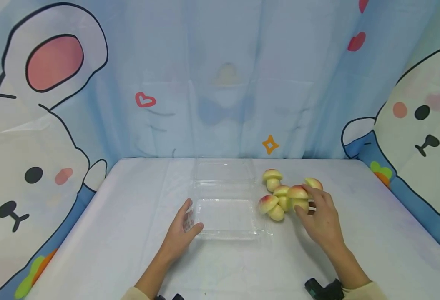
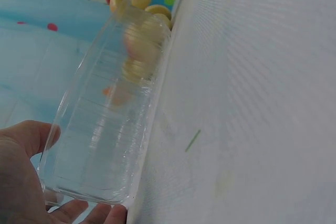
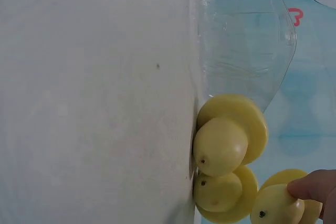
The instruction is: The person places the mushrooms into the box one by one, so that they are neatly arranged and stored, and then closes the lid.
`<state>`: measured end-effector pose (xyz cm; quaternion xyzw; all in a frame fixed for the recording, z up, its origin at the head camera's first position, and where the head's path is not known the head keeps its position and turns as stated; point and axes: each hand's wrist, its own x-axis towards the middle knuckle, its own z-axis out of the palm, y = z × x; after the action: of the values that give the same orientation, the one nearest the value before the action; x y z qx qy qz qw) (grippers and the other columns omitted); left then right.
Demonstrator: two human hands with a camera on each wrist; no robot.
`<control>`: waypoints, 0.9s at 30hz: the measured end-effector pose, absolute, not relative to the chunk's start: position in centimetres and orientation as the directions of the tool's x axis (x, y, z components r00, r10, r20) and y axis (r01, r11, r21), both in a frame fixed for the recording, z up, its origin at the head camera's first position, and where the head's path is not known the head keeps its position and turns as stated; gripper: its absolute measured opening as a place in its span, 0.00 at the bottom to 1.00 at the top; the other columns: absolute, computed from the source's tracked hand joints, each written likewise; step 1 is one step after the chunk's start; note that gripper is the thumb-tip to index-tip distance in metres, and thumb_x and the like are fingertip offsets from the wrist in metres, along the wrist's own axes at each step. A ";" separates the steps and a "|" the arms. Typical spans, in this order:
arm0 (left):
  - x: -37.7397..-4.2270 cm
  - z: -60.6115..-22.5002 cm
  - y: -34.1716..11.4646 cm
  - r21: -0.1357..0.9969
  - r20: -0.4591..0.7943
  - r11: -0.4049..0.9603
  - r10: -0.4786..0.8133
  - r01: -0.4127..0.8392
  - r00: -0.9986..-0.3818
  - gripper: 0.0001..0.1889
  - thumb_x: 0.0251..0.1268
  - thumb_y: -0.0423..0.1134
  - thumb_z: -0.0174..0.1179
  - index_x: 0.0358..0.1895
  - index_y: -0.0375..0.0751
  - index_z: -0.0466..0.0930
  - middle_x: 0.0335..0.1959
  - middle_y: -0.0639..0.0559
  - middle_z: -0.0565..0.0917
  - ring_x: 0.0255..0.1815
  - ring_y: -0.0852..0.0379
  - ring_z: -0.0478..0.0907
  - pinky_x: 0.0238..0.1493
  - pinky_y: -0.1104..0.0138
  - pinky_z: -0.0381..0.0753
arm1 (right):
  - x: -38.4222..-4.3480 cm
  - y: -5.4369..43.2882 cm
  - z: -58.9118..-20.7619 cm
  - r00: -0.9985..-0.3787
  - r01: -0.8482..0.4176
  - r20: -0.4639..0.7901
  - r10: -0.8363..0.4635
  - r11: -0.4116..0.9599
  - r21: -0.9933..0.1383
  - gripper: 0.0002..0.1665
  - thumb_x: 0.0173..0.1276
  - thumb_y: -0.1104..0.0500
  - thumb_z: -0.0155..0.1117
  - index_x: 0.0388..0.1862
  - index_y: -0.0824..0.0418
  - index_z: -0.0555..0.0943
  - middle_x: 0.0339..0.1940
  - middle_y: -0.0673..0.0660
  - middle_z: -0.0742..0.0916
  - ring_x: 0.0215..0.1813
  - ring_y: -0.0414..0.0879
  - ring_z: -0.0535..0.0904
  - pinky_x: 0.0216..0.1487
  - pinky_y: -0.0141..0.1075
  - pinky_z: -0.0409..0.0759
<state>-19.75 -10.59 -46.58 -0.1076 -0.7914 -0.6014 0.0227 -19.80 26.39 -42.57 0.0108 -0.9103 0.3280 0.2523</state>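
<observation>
My left hand grips the left side of a clear plastic clamshell box; in the left wrist view its thumb lies over the rim and its fingers curl below. The box lies open, its lid folded back. To the right, my right hand pinches a toy mushroom, yellow with a reddish cap. In the right wrist view a thumb presses the pale stem of this mushroom, beside the others. Several like mushrooms lie close by, one tipped over and one behind.
The table has a white cloth. A blue curtain with cartoon animals hangs behind it. Next to the right forearm a black device shows at the wrist.
</observation>
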 end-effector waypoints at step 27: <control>-19.9 -46.6 -10.6 0.958 0.147 0.223 0.149 0.178 -0.978 0.44 0.71 0.39 0.62 0.84 0.40 0.48 0.85 0.41 0.54 0.83 0.33 0.55 0.81 0.41 0.59 | -20.6 23.1 -40.9 -0.868 -0.282 0.493 0.063 0.755 -0.592 0.35 0.68 0.67 0.69 0.73 0.64 0.72 0.65 0.70 0.74 0.50 0.67 0.84 0.50 0.58 0.88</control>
<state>-19.93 -10.64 -46.60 -0.1046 -0.7819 -0.6145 0.0118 -20.62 23.06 -40.86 0.0608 -0.9028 0.3446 0.2500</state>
